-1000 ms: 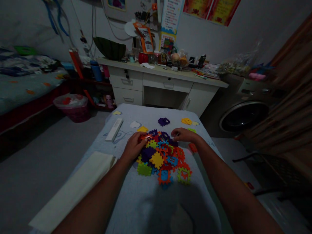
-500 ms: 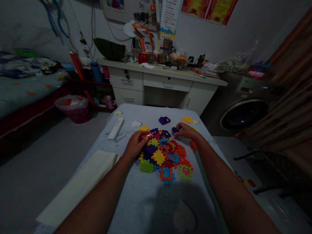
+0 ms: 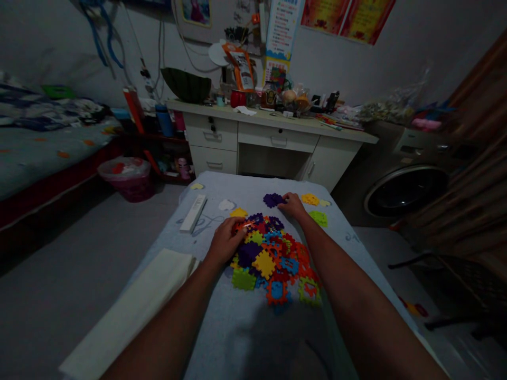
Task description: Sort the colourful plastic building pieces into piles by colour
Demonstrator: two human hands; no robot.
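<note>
A heap of coloured foam puzzle tiles [image 3: 273,258] lies on a table covered with a pale blue cloth [image 3: 245,327]. My left hand [image 3: 226,241] rests curled on the heap's left edge, fingers closed over an orange tile [image 3: 242,227]. Farther back, my right hand [image 3: 293,205] reaches past the heap and its fingertips touch a purple pile of tiles [image 3: 272,200]. A green tile [image 3: 318,218] and a yellow-orange pile [image 3: 309,199] lie just right of that hand.
A white flat box [image 3: 193,213] and a white tile [image 3: 226,205] lie at the table's back left; a cream folded cloth [image 3: 130,311] hangs at the front left. Behind stand a cluttered white desk [image 3: 273,134], a washing machine [image 3: 404,182], a pink bin [image 3: 127,179] and a bed [image 3: 43,142].
My right hand has moved away from the heap, farther back, to the purple pile. My left hand has stayed on the heap's left edge. The view shifted slightly.
</note>
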